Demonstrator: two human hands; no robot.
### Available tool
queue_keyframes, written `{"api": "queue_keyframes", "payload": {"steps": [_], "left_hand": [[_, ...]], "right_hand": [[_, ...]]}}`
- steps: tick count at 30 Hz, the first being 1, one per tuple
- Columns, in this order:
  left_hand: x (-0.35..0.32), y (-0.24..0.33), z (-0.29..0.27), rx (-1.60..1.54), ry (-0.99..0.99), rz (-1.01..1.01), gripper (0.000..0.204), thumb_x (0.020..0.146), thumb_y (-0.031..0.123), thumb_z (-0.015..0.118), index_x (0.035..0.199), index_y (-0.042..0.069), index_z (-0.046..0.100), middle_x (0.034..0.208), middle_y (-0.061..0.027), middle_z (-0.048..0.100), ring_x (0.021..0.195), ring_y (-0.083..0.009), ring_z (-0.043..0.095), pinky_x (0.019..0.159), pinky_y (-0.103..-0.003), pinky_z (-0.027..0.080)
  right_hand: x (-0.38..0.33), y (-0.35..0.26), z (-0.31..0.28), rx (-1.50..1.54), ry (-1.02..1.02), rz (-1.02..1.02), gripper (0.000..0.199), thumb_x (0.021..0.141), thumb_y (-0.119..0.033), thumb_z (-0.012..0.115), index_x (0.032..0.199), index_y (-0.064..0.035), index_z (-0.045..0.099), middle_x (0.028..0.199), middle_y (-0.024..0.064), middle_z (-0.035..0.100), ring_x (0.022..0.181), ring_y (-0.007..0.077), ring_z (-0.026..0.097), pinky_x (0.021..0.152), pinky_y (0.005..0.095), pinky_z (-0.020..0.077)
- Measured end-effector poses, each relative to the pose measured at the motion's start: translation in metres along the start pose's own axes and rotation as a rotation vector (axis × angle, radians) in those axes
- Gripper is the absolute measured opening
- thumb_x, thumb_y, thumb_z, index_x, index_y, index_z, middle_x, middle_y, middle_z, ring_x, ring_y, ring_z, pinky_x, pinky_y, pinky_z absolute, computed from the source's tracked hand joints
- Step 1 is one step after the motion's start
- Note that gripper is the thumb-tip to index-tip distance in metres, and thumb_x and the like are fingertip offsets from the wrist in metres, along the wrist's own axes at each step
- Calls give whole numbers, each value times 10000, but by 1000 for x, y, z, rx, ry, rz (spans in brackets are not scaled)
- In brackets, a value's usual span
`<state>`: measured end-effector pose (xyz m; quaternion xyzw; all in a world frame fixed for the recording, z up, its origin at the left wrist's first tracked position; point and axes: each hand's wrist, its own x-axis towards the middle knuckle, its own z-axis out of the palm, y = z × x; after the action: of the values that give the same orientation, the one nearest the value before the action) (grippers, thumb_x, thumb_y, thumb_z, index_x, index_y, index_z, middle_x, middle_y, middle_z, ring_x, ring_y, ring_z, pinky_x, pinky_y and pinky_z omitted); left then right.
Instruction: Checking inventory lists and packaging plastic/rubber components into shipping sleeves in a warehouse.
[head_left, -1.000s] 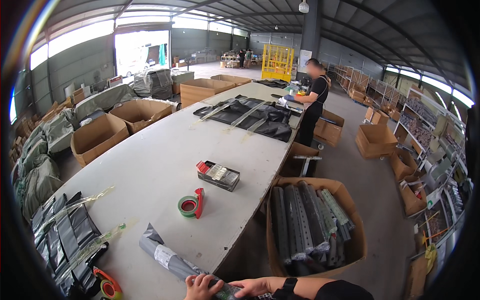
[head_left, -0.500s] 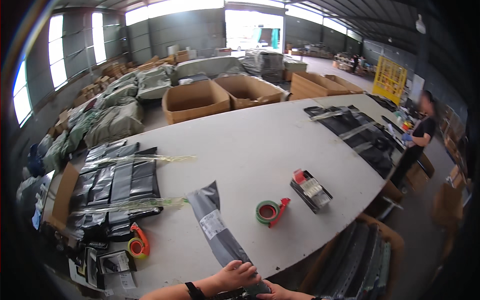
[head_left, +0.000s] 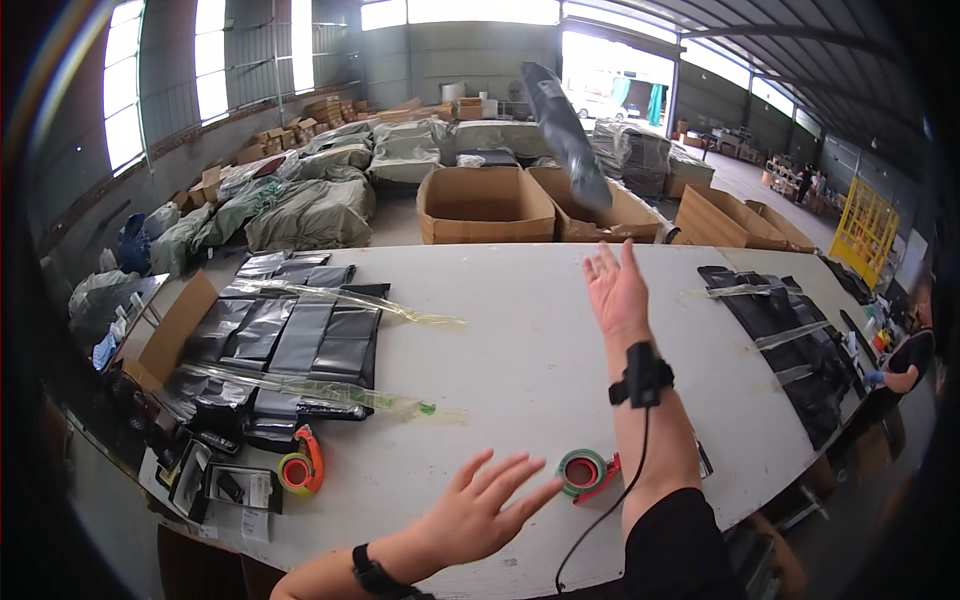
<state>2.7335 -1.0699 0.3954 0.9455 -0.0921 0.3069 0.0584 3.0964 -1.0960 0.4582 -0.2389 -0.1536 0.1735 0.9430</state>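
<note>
A long dark grey plastic-wrapped parcel [head_left: 566,135] is in mid-air, tilted and slightly blurred, in line with an open cardboard box [head_left: 632,222] beyond the table. Below it my right hand [head_left: 617,295] is raised at the end of an outstretched arm, open, fingers up, touching nothing. My left hand [head_left: 480,512] hovers over the near part of the white table [head_left: 520,340], also open with fingers spread. Close to its fingertips lies a tape dispenser with a green roll [head_left: 583,472], partly behind my right forearm.
Black plastic packages [head_left: 290,340] taped together lie on the left, with an orange tape dispenser [head_left: 312,465] and a small open box [head_left: 240,490] nearby. More black packages [head_left: 785,350] cover the right side. Another cardboard box [head_left: 485,222] stands beyond; a co-worker [head_left: 905,355] is at far right.
Both hands have let go of the grey parcel, which has flown forward and up. My right arm has stretched far forward; my left hand has opened. The view has tilted up and turned left.
</note>
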Motion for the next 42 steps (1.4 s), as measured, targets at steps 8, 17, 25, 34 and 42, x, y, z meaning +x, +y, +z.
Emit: {"api": "queue_keyframes", "payload": {"steps": [8,17,25,34,42], "left_hand": [[-241,-34,-7,-261,-420,-384,401,814,128,680,1211,158,641,1198,-84,625,1105,-265,602,978,-460,459],[-382,-5,-25,-273,-210,-755,306,770,90,702,1075,113,697,1067,-118,669,989,-317,643,855,-423,522],[-428,3,-48,-152,-66,-819,334,773,72,700,1105,106,685,1199,-127,630,1146,-332,584,997,-455,456],[-477,6,-70,-153,39,-924,360,773,34,685,1130,87,682,1199,-98,625,1144,-302,580,989,-423,466],[-475,-17,-76,85,61,-996,413,775,24,688,1183,87,675,1165,-88,640,1081,-282,600,954,-409,487]], "right_hand": [[-233,115,-95,-1119,-1003,384,274,978,-180,635,1200,-22,661,1049,88,728,977,201,701,855,338,550],[-457,109,-164,-1664,-994,29,263,820,-165,709,1077,-111,696,1159,93,652,1113,314,602,976,424,481],[-512,141,-189,-2141,-747,65,555,830,-304,667,1291,-59,478,1402,188,403,1365,408,321,1105,540,245],[-521,168,-196,-2261,-652,-289,374,840,-203,537,1179,-57,480,1317,188,455,1250,405,405,1060,525,284],[-520,172,-198,-2285,-669,-313,386,828,-227,486,1161,-32,479,1277,206,464,1220,417,424,1050,538,286]]}}
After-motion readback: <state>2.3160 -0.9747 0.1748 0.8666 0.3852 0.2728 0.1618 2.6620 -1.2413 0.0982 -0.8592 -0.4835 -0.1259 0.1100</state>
